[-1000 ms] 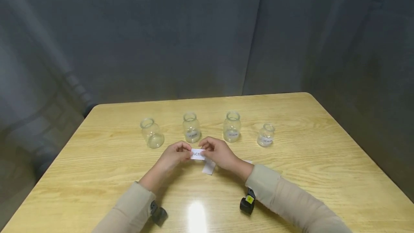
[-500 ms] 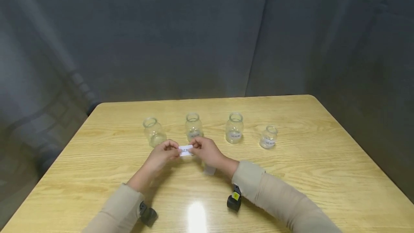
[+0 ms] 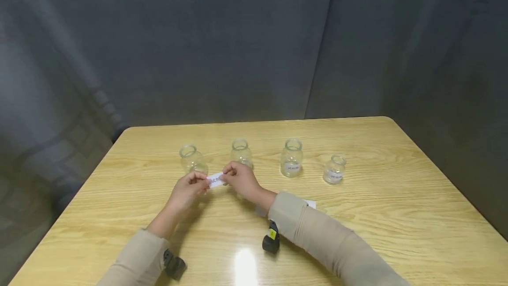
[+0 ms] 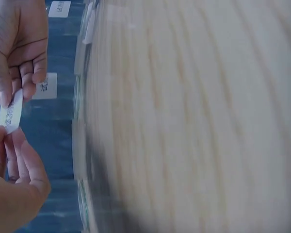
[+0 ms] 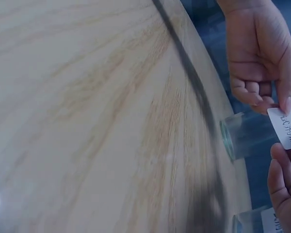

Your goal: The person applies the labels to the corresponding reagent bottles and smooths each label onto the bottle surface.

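A small white label (image 3: 215, 180) with dark handwriting is stretched between both hands. My left hand (image 3: 188, 192) pinches its left end between thumb and finger, and my right hand (image 3: 243, 183) pinches the right end the same way. In the right wrist view the writing on the label (image 5: 284, 127) faces the camera. Just behind the hands stands the leftmost glass jar (image 3: 193, 161), on which no label shows. A second glass jar (image 3: 240, 149) is partly hidden by my right hand.
To the right stand a third glass jar (image 3: 291, 158) and a smaller one (image 3: 334, 169), both bearing white labels. White paper (image 3: 311, 204) lies on the wooden table (image 3: 381, 215), partly covered by the right sleeve. A dark curtain (image 3: 222, 47) hangs behind the table.
Both hands have moved left and slightly away from me with the label, from in front of the second jar to the leftmost jar. The label has tilted, its right end higher.
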A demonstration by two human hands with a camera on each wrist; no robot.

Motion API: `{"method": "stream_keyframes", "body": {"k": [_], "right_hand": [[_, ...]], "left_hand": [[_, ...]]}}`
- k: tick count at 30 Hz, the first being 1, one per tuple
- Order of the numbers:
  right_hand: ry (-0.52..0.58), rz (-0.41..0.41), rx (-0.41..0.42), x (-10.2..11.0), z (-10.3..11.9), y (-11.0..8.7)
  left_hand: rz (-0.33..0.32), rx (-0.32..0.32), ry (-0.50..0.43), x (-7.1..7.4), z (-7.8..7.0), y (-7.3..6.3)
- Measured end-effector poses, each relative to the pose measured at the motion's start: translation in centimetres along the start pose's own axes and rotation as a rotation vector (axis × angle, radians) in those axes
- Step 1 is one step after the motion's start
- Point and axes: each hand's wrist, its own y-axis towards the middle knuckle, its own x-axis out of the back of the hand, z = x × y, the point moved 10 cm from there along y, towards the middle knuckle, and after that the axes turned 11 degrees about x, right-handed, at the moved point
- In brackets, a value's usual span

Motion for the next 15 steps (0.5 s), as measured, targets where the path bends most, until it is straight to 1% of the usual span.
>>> {"method": "stream_keyframes", "body": {"k": [3,6,11,15], "right_hand": [[0.007,-0.006,0.004,-0.6,-0.3,0.6],[-0.012,0.008,0.003,-1.4,-0.4,1.2],[-0.104,0.035,0.008,-2.3,-0.3,2.2],[-0.189,0.054,0.005,-2.8,-0.3,2.9]], "left_hand": [[-0.046,-0.002,0.045,0.8,-0.1,0.0],[-0.087,0.005,0.082,1.7,0.0,-0.1],[-0.165,0.024,0.12,3.1,0.0,0.0],[-0.216,0.036,0.15,3.8,0.1,0.2]]}}
